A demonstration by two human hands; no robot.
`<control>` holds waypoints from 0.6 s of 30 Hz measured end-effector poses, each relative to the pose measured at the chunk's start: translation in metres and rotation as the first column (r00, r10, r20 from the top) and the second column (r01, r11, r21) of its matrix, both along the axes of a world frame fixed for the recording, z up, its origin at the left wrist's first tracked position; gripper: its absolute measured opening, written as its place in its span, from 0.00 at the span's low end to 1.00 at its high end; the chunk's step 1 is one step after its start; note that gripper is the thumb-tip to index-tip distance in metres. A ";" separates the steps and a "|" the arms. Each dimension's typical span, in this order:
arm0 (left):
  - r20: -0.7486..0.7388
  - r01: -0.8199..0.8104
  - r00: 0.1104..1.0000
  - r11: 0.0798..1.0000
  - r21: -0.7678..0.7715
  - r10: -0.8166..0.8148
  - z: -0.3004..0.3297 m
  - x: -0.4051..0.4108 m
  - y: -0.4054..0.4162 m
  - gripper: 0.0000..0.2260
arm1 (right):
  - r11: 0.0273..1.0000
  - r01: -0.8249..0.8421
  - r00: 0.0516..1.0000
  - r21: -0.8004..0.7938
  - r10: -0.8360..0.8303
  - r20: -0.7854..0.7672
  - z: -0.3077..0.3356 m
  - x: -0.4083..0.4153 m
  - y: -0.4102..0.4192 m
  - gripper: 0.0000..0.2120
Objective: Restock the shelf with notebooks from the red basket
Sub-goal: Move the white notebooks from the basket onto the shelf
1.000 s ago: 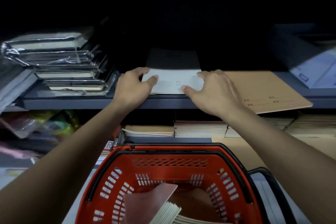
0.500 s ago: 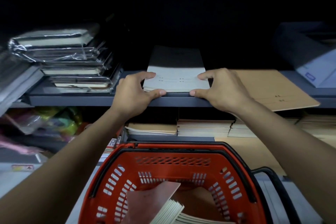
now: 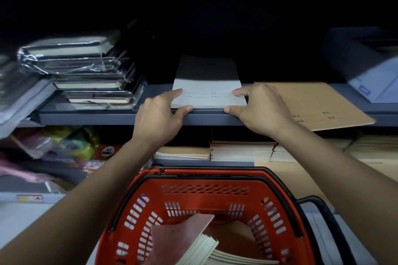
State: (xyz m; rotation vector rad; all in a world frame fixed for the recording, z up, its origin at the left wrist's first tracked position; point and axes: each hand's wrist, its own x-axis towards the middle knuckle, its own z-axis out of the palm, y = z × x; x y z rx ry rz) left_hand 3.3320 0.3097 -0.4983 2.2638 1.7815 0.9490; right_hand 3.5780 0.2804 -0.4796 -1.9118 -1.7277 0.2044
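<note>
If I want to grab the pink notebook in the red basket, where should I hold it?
Probably by its raised top corner. The pink notebook leans tilted on the other notebooks in the red basket, so that corner sticks up with free space around it. Reach straight down through the open top and pinch the cover and pages together, since the page edges fan loose on its right side.

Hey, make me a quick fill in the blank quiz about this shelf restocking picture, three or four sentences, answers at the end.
1. Both hands hold a stack of grey notebooks lying on the ____.
2. The basket below the hands is coloured ____.
3. The tan notebook lies to the ____ of the right hand.
4. The plastic-wrapped books are stacked beyond the ____ hand.

Answers: shelf; red; right; left
</note>
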 end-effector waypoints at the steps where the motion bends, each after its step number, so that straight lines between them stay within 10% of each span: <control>1: -0.028 -0.005 1.000 1.000 0.000 0.005 0.001 0.000 -0.003 0.29 | 1.000 -0.005 1.000 0.003 0.005 0.019 0.000 0.000 -0.002 0.29; 18: -0.130 -0.024 0.991 0.999 0.041 0.029 -0.014 -0.052 -0.086 0.18 | 0.968 -0.148 0.987 0.205 0.133 0.085 -0.017 -0.034 -0.072 0.20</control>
